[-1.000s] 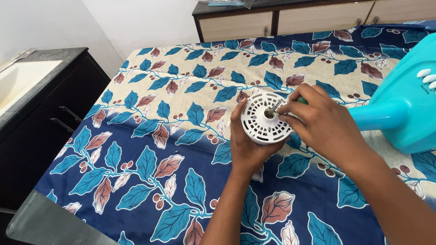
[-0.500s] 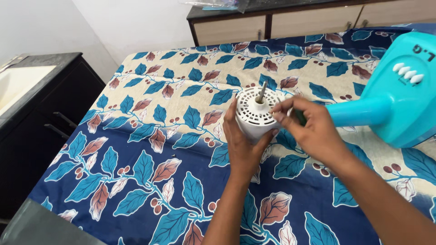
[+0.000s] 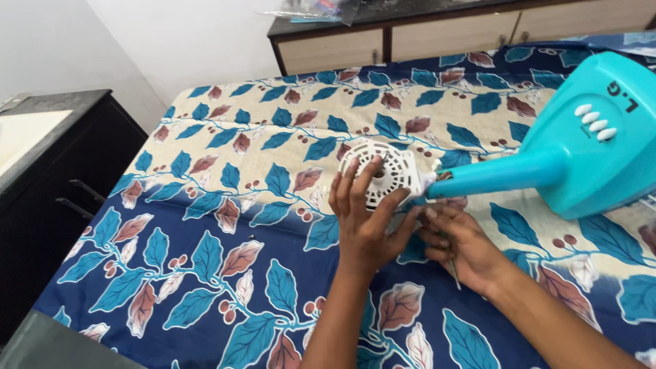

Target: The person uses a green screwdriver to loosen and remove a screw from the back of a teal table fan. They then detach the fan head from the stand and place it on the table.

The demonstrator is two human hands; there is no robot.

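Fan motor [image 3: 383,172], lying on the bed [image 3: 205,205]: left hand [image 3: 365,219] fingers spread wide, steadying it; right hand [image 3: 461,246] beside it, fingers pinching a thin tool.

Left hand [image 3: 365,219] flat on white vented motor housing [image 3: 383,174], fingers spread. Right hand [image 3: 461,242] just beside, at housing's lower edge, gripping thin tool [image 3: 451,266]. Turquoise fan stand [image 3: 567,157] lies tilted on leaf-print bedsheet [image 3: 225,205]. Dark cabinet [image 3: 55,178] left.
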